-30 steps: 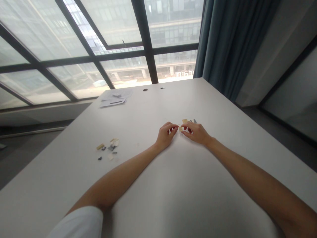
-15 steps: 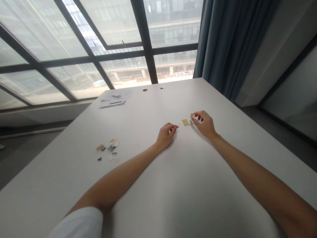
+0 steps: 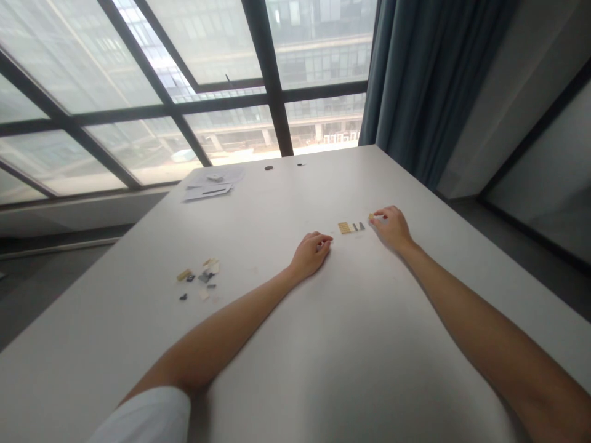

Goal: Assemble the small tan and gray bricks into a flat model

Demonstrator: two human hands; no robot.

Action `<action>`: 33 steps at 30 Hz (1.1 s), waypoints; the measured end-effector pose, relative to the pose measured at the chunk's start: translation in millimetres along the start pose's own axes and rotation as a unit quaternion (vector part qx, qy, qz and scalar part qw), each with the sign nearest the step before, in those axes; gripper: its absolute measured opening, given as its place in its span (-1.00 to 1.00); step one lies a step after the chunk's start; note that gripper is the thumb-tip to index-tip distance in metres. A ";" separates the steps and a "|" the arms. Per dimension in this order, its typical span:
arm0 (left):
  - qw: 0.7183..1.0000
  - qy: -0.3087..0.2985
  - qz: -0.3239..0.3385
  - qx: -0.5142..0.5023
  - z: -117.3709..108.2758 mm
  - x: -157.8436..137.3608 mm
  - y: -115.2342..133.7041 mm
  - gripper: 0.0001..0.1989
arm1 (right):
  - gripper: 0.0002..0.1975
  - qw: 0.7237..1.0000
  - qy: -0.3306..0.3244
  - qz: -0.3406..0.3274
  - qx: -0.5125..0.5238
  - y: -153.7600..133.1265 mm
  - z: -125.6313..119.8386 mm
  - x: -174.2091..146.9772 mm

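My right hand (image 3: 392, 226) pinches a small tan piece (image 3: 370, 217) between thumb and fingertips, just above the table. To its left lies a short row: a tan ribbed block (image 3: 342, 228), some pale strips and a grey tapered piece (image 3: 362, 226). These look like toy building bricks, too small to tell for certain. My left hand (image 3: 313, 253) rests on the table left of the row. Its thumb and index finger come close together at the tips, and whatever may be between them is too small to make out.
A loose pile of tan, white, grey and black pieces (image 3: 207, 274) lies on the white table (image 3: 277, 351) to the left. Papers (image 3: 210, 187) sit at the far left corner. A round dark disc (image 3: 268, 168) is near the far edge, before the windows and a blue curtain (image 3: 406, 80).
My right hand has moved right with the tan piece, away from the row, and the grey tapered piece now shows at the row's right end. My left hand has hardly moved.
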State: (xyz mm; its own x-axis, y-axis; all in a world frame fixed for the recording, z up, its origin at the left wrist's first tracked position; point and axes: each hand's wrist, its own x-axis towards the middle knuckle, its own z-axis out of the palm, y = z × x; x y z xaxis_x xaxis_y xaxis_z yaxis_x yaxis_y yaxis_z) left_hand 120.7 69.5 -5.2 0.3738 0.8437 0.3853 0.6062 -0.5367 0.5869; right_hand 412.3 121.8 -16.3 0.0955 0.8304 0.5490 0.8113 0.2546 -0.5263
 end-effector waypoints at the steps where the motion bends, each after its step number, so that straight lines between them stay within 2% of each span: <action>1: 1.000 -0.002 0.000 0.002 -0.1 -0.1 0.0 -0.77 | -0.79 1.000 -0.010 -0.002 -0.013 0.9 1.0 -0.2; 7: 1.000 -0.012 0.003 0.009 -2.1 -0.1 1.8 -0.76 | -0.80 0.996 -0.062 0.005 -0.060 1.2 3.5 -4.0; 16: 1.000 -0.014 0.004 0.015 -2.0 -0.5 -0.8 -0.76 | -0.81 0.993 -0.101 0.017 -0.058 -0.5 2.1 -4.5; 23: 1.000 -0.017 0.006 0.019 -1.9 -0.6 -1.8 -0.76 | -0.78 0.998 -0.056 0.019 -0.038 -0.8 2.8 -4.3; 33: 0.999 -0.016 0.013 0.027 -1.0 -0.4 -0.9 -0.76 | -0.79 0.995 -0.065 -0.025 -0.077 -0.9 5.3 -6.5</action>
State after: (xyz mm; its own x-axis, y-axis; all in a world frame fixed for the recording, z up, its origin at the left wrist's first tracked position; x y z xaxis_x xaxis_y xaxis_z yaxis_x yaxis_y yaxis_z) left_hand 119.3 69.7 -5.2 0.4111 0.8299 0.3771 0.6320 -0.5576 0.5382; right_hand 407.8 118.8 -22.8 -0.0142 0.8784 0.4778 0.8930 0.2261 -0.3892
